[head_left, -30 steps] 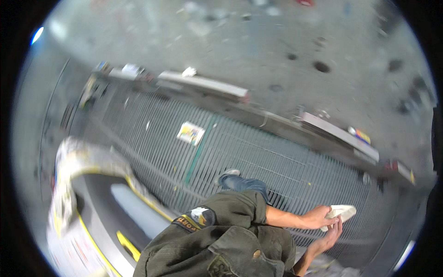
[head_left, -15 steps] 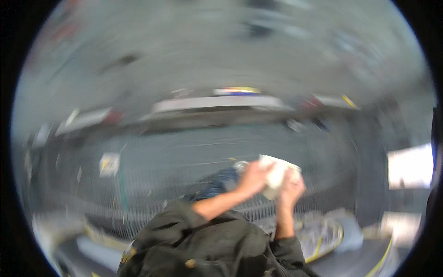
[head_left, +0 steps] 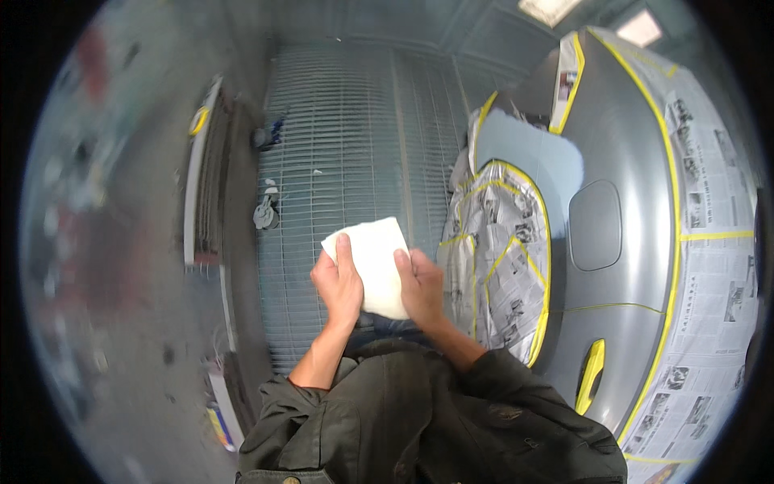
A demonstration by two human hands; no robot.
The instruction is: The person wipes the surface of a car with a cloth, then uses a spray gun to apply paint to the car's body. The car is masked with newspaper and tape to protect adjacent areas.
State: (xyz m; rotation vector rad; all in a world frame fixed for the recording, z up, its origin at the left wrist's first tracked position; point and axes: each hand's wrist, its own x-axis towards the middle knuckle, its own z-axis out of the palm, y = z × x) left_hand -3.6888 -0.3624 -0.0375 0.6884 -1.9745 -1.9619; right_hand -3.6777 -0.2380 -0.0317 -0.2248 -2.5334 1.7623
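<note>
My left hand (head_left: pixel 339 282) and my right hand (head_left: pixel 419 286) grip a folded cream-white cloth or pad (head_left: pixel 372 266) by its two sides, thumbs on top, at waist height in front of my dark jacket. To my right stands a silver car body panel (head_left: pixel 613 145) with a fuel flap (head_left: pixel 594 224), a pale grey-blue patch (head_left: pixel 524 145) and a handle covered in yellow tape (head_left: pixel 591 375). Newspaper masking (head_left: pixel 512 298) edged with yellow tape covers the wheel area and the panel's outer side.
Metal floor grating (head_left: pixel 339 137) lies below me, with crumpled pale scraps (head_left: pixel 266 211) at its left. Beside it a long narrow rail (head_left: pixel 193 177), carrying a yellow item (head_left: pixel 198 119), borders a stained grey surface (head_left: pixel 105 282). Lit panels (head_left: pixel 548 10) show at the top.
My view has swung round to the right, bringing the masked car panel upright on my right. Both hands have moved toward the middle, with the cloth now held squarely between them.
</note>
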